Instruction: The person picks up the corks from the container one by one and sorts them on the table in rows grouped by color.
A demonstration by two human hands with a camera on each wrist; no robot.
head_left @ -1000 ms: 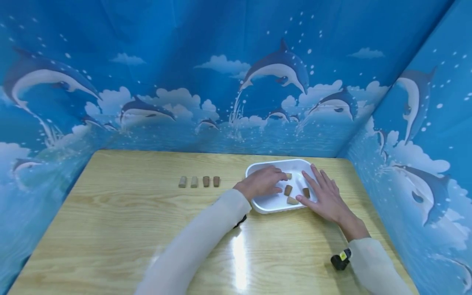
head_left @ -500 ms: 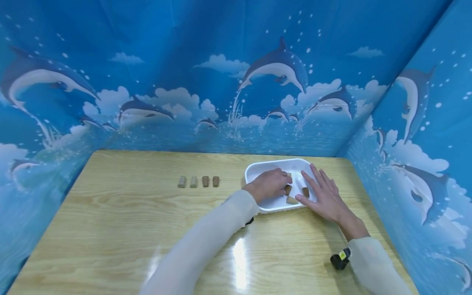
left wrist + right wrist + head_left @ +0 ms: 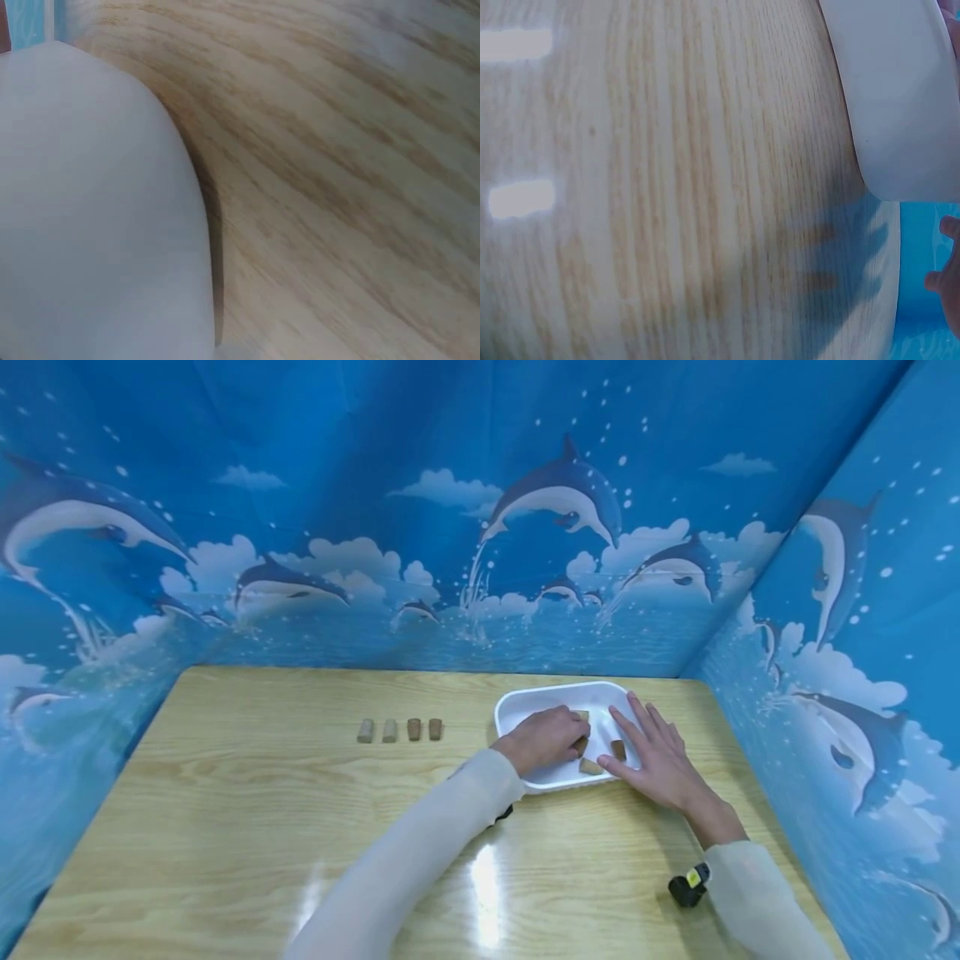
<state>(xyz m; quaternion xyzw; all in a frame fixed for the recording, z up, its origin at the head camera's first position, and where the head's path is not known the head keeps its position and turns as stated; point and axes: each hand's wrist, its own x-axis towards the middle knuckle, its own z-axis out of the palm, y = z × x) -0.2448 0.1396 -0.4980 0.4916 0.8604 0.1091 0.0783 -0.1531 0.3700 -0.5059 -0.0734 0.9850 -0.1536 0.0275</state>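
In the head view, a white tray [image 3: 517, 700] holds several tapered corks. My left hand [image 3: 546, 739] reaches into it, with thumb and fingers pinching a brown cork [image 3: 581, 746] that they partly cover. A light cork [image 3: 583, 716] lies just behind those fingertips. Another light cork [image 3: 590, 767] is by the tray's front wall, and a brown cork [image 3: 618, 750] sits towards the right. With fingers spread, my right hand [image 3: 660, 764] rests on the tray's right rim. The left wrist view shows the tray's outer wall [image 3: 97, 210], but not what the left fingers touch.
Left of the tray, two grey-beige corks [image 3: 365, 731] and two brown corks [image 3: 424, 729] stand in a row on the wooden table [image 3: 247, 827]. A blue dolphin-print curtain [image 3: 420, 468] rises along the table's back and right edges.
My left hand has moved slightly right and towards me inside the tray, and its fingers have closed on the brown cork. The right hand stays on the rim.
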